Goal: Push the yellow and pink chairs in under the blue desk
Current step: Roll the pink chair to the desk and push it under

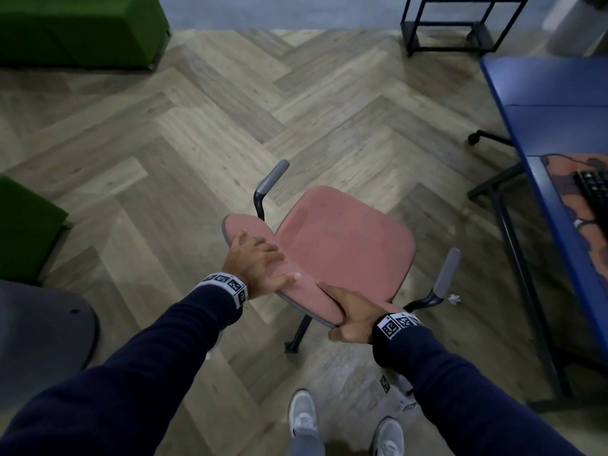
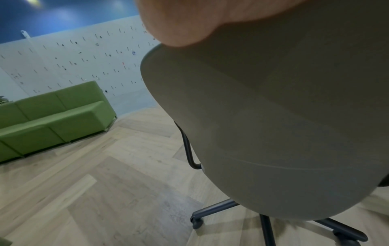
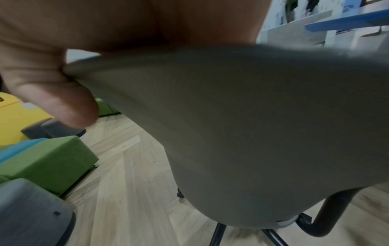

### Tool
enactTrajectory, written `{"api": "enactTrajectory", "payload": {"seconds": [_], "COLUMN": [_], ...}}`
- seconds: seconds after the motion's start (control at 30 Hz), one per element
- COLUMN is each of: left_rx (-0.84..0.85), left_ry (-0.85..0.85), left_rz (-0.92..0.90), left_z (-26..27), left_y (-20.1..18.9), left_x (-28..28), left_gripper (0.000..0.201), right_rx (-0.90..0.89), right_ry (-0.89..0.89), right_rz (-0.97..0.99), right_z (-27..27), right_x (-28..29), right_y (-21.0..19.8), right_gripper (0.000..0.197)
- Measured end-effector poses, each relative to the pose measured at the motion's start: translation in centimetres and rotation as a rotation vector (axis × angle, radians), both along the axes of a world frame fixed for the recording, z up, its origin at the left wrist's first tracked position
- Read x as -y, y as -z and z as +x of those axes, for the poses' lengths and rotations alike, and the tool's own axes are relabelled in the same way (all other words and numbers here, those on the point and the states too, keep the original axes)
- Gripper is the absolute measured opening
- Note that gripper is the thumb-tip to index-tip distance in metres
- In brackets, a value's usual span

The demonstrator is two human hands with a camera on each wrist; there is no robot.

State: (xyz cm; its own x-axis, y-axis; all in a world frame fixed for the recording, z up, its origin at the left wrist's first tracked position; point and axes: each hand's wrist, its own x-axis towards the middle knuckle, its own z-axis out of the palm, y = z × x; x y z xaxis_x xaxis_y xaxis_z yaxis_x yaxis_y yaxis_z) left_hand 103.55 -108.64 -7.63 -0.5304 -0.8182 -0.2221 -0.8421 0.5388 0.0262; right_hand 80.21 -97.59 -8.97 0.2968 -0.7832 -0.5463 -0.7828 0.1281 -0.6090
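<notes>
The pink chair (image 1: 342, 245), with grey armrests and a black wheeled base, stands on the wood floor left of the blue desk (image 1: 543, 103), its seat facing the desk. My left hand (image 1: 255, 263) lies over the top of its backrest, fingers draped on the pink pad. At the backrest's right corner, my right hand (image 1: 348, 315) grips the edge with the thumb on the pad. Both wrist views show the chair's grey back shell (image 2: 273, 133) (image 3: 252, 116), and my right hand (image 3: 52, 74) has fingers curled behind it. No yellow chair shows in the head view.
A black caster leg (image 1: 483, 138) sticks out from under the desk, which carries a keyboard (image 1: 595, 195). Green sofa blocks (image 1: 82, 28) (image 1: 26, 232) stand at the left, a grey seat (image 1: 42, 327) at lower left, a black metal frame (image 1: 457, 24) beyond the desk. Crumpled paper (image 1: 454, 299) lies on the floor.
</notes>
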Motion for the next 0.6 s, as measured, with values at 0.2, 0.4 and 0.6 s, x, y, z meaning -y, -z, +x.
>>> {"api": "enactTrajectory", "payload": {"seconds": [0.2, 0.4, 0.6], "left_rx": [-0.009, 0.001, -0.011], "left_ry": [0.042, 0.094, 0.137], "left_rz": [0.013, 0.013, 0.024], "left_z": [-4.4, -9.8, -15.7], "left_y": [0.3, 0.1, 0.3], "left_x": [-0.4, -1.8, -2.9], "left_gripper": [0.085, 0.078, 0.075], "right_rx": [-0.003, -0.014, -0.172], "right_ry": [0.045, 0.174, 0.245], "right_rz": [0.013, 0.029, -0.102], "right_z": [-3.7, -8.0, -10.8], "right_x": [-1.9, -4.9, -7.1], "right_y": [0.4, -0.1, -0.7], "right_gripper": [0.111, 0.110, 0.089]}}
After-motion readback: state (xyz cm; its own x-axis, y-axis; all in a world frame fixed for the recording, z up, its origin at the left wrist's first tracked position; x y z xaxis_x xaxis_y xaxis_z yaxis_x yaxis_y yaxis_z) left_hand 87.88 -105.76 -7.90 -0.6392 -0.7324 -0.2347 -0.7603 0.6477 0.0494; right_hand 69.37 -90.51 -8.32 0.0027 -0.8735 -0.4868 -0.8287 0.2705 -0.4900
